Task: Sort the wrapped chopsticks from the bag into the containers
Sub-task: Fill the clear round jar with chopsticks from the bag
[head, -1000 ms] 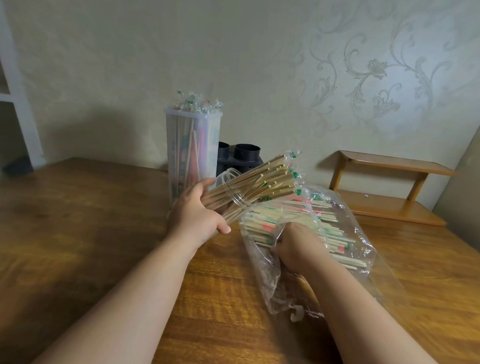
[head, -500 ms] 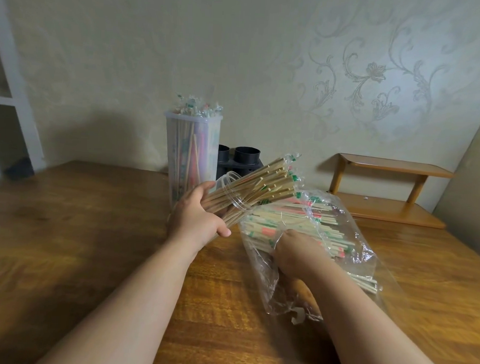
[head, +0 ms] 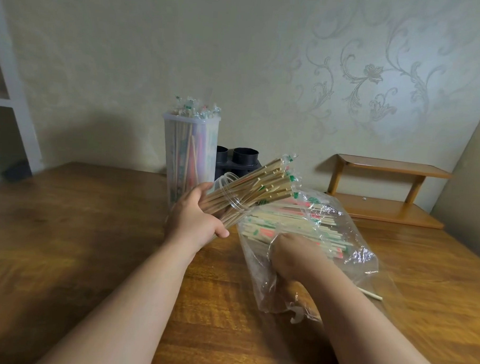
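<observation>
My left hand point(head: 194, 219) grips a clear round jar point(head: 232, 195), tilted with its mouth toward the upper right. Wrapped chopsticks point(head: 271, 184) stick out of that mouth. My right hand point(head: 292, 255) is inside the clear plastic bag point(head: 359, 256) lying on the table, down among the wrapped chopsticks in the bag point(head: 300, 225). The plastic hides its fingers, so I cannot tell if they hold any. A tall translucent container point(head: 189, 155) full of wrapped chopsticks stands upright behind my left hand.
A black holder point(head: 241, 160) with round openings stands behind the tall container by the wall. A low wooden shelf point(head: 387, 193) sits at the back right. One loose stick point(head: 370, 294) lies by the bag. The wooden table point(head: 66, 229) spreads out to the left.
My right hand has moved deeper into the bag and slightly right, shifting the bag and its chopsticks. The left hand with the jar has barely moved.
</observation>
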Motion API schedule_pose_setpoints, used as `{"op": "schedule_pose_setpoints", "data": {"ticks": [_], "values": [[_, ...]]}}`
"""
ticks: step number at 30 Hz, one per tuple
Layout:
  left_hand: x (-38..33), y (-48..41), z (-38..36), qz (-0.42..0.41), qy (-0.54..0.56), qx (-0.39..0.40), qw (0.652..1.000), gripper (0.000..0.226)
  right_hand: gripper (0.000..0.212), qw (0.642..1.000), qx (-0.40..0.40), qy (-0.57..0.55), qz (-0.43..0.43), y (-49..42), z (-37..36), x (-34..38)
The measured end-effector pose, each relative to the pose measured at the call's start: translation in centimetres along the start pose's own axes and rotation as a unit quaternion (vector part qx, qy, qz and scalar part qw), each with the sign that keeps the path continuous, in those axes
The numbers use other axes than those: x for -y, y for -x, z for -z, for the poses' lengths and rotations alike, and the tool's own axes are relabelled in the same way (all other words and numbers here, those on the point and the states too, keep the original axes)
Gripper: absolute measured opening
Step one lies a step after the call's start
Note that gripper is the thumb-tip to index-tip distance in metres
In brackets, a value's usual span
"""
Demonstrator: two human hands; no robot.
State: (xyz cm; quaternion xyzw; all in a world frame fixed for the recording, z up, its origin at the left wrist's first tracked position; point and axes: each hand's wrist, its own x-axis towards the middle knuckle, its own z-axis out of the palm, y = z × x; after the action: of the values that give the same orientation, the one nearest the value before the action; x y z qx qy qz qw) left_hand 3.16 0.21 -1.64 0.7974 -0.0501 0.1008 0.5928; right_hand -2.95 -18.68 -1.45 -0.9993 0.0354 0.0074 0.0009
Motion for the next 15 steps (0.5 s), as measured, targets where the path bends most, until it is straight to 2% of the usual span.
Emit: {"op": "schedule_pose_setpoints", "data": {"ticks": [6, 15], "values": [[-0.1, 0.1, 0.0, 0.004, -0.001, 0.009, 1.000, 0.104, 0.019, 0.998, -0.059, -0.017, -0.002, 0.5, 1.2, -0.4], [-0.1, 0.0, 0.1, -0.002, -0.006, 0.004, 1.000, 0.102, 0.014, 0.999, -0.034, 0.024, 0.012, 1.3, 1.9, -0.5]]}}
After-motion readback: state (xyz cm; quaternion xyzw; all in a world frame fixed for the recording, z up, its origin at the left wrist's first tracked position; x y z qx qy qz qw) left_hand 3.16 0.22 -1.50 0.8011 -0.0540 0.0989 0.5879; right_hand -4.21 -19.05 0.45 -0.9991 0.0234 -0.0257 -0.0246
